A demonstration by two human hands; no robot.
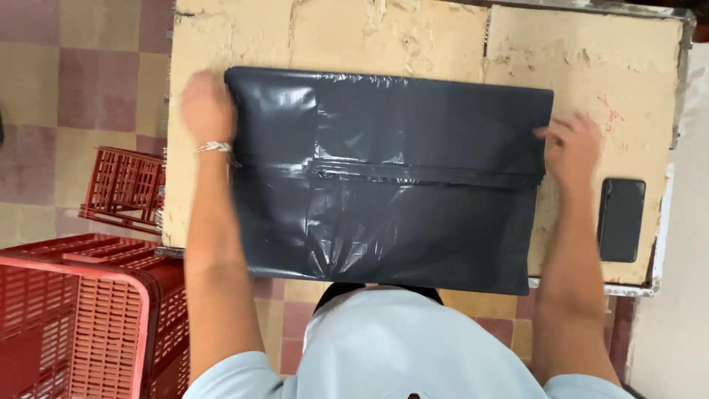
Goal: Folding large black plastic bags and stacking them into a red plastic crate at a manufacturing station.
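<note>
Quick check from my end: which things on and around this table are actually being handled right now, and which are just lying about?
In hand:
- black plastic bags, a flat stack on the table
- left hand, at the stack's left edge
- right hand, fingers on its right edge
- cardboard-covered table, the work surface

Lying about:
- dark phone, on the table by the right hand, untouched
- red plastic crates, on the floor to the left

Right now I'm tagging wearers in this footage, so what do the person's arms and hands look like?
Both forearms are bare. The left hand has a pale beaded bracelet at the wrist; the right hand wears nothing visible. Short light blue sleeves cover the upper arms.
</note>
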